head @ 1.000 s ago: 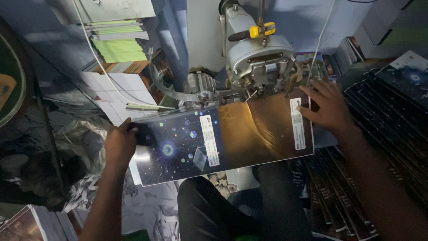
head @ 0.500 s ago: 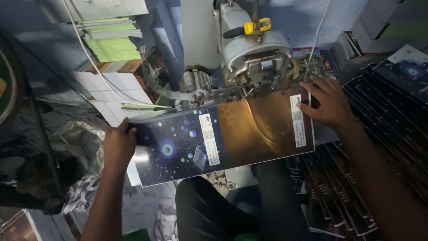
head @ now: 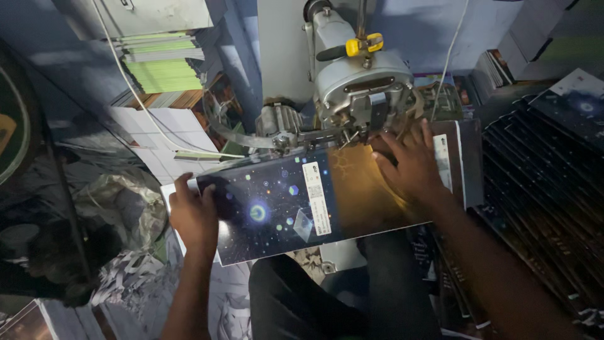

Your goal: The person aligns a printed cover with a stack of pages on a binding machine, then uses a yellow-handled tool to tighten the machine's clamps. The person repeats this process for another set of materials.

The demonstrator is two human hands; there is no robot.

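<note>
A wide printed cover (head: 277,208), dark blue with stars on its left half and amber on its right, lies open under the head of a grey stitching machine (head: 362,85). My left hand (head: 195,214) grips the cover's left edge, thumb on top. My right hand (head: 412,167) lies flat on the amber half with fingers spread, its fingertips right below the machine head. The cover's far edge sits under the machine's foot.
A yellow lever (head: 363,45) sticks out of the machine top. Several dark covers (head: 547,189) are stacked at the right. Green and white paper stacks (head: 160,69) stand at the back left, with crumpled plastic (head: 119,208) below them. My legs (head: 327,296) are under the cover.
My right hand has slid left from the cover's right edge onto the amber half beneath the machine head. The left hand keeps its grip on the left edge.
</note>
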